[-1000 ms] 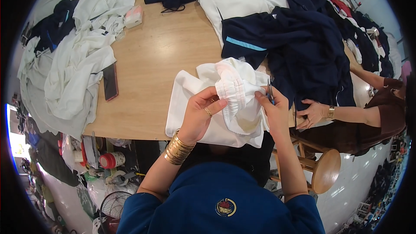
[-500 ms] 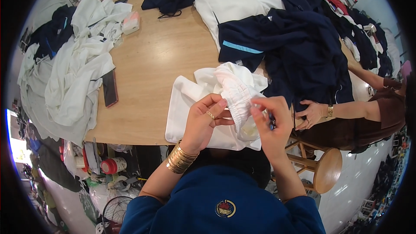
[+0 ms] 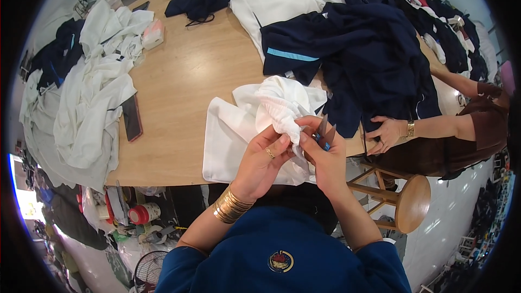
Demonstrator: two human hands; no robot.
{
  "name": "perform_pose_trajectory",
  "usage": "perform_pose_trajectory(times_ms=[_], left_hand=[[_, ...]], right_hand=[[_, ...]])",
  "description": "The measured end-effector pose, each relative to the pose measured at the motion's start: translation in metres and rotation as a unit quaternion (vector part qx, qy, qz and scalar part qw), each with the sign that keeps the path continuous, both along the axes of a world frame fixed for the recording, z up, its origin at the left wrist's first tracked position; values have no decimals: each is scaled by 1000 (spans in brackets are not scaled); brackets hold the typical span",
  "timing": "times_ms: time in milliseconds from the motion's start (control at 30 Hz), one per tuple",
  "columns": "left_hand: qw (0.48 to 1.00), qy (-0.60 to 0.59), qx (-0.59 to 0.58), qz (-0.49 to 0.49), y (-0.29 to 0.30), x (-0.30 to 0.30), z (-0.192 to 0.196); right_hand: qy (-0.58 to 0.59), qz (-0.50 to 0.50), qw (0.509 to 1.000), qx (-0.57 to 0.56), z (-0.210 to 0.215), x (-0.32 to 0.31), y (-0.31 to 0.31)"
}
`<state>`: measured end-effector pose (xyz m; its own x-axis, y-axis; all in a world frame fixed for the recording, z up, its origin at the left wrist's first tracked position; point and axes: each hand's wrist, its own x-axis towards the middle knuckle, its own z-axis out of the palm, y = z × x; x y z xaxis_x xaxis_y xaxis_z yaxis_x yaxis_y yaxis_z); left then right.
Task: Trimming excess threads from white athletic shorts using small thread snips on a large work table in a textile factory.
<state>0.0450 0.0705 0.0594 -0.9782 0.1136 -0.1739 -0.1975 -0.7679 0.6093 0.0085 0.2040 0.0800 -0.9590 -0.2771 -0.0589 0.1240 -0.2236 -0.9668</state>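
Note:
In front of me at the table's near edge lies a white garment (image 3: 220, 146) with a gathered elastic waistband (image 3: 279, 111). My left hand (image 3: 260, 163) is closed, pinching a bunched part of that waistband between thumb and fingers. Close against it, my right hand (image 3: 330, 164) grips the same bunch with thumb and forefinger. Tucked in the right hand is a small pair of thread snips (image 3: 324, 137) with blue on it, its two blades apart and pointing up, away from the cloth. The fingertips partly hide the pinched fabric.
Dark navy garments (image 3: 374, 59) are heaped at right, where a co-worker's hand (image 3: 386, 133) rests by the table edge. White garments (image 3: 81, 97) pile at left beside a phone (image 3: 131, 118) and a tissue pack (image 3: 153, 35). A wooden stool (image 3: 413, 203) stands at lower right.
My right hand has come left and down onto the waistband, now gripping it beside my left hand. The waistband is bunched tighter, and the snips' blades now show.

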Motion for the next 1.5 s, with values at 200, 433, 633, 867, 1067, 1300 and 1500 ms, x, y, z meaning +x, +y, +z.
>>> perform_pose_trajectory(times_ms=[200, 433, 633, 867, 1067, 1300, 1500], left_hand=[[992, 16, -77, 94, 9, -1, 6], [993, 22, -72, 87, 12, -3, 11], [991, 29, -86, 97, 13, -3, 9], [989, 34, -88, 116, 17, -2, 10], [984, 43, -107, 135, 19, -1, 7], [982, 43, -117, 142, 20, -2, 7], [981, 43, -121, 147, 21, -1, 7]], right_hand=[[106, 52, 985, 128, 10, -10, 19], [330, -89, 898, 276, 19, -1, 25], [423, -71, 806, 408, 20, 3, 28], [429, -72, 796, 421, 18, 3, 25], [426, -78, 801, 413, 18, 4, 23], [429, -87, 802, 406, 16, 4, 22], [443, -97, 783, 427, 14, 5, 21]])
